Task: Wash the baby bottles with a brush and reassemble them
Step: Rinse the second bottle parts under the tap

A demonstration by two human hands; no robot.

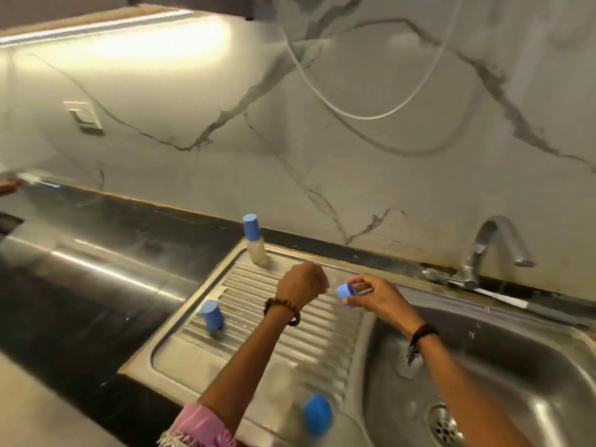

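My right hand (371, 295) pinches the blue collar (345, 290) above the drainboard (258, 343), my left hand (301, 283) is curled around something hidden, and a wet slip could send it into the sink (483, 366).

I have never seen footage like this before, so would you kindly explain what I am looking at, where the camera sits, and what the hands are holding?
There is no machine here: a person wears a wide-angle camera on the head, looking down at their own two bare hands over a steel kitchen sink. The right hand pinches a blue screw ring from a baby bottle. The left hand is curled beside it; blur hides whether it holds anything. On the ribbed draining board stand an assembled bottle with a blue cap at the back and a loose blue cap to the left. Near the bottom edge lies another blurred bottle with a blue top. A tap rises at the right, and a bottle brush lies behind the basin.
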